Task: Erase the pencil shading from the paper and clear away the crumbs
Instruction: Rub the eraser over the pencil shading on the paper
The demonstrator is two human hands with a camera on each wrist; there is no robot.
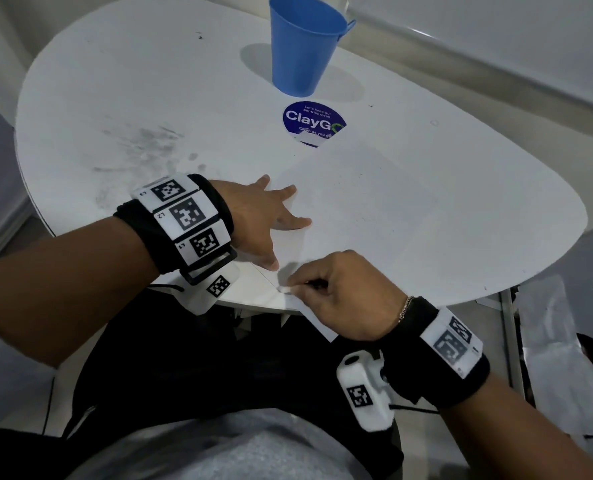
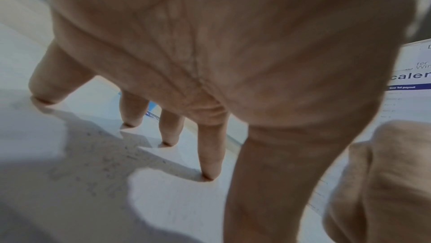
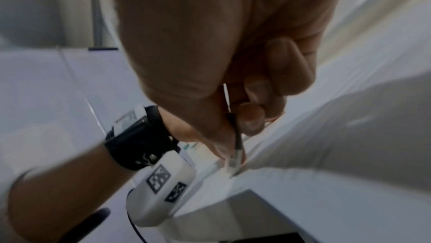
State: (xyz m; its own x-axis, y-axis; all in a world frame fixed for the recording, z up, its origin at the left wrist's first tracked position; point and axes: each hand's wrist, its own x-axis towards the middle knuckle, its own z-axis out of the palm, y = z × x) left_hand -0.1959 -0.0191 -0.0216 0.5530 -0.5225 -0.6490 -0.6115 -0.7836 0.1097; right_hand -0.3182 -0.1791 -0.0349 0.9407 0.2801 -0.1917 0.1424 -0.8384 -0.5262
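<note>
Paper: one white sheet lies flat on the white table, its near corner overhanging the table's front edge toward the person. No pencil shading is discernible on the sheet in the head view.

Left hand: fingers are straight and spread wide, pressed flat on the left edge of the sheet. The left wrist view confirms the fingertips in contact with the surface.

Right hand: fingers are curled, pinching a slim eraser tool with a dark barrel and a pale tip. The tip touches the sheet near its front-left edge, just beside the left thumb. The right wrist view shows the tool gripped between thumb and forefinger, tip down.

Other items: a blue cup stands upright at the far side of the table, with a round blue sticker just in front of it, partly covered by the sheet's far corner. Grey smudges mark the tabletop left of the sheet.
</note>
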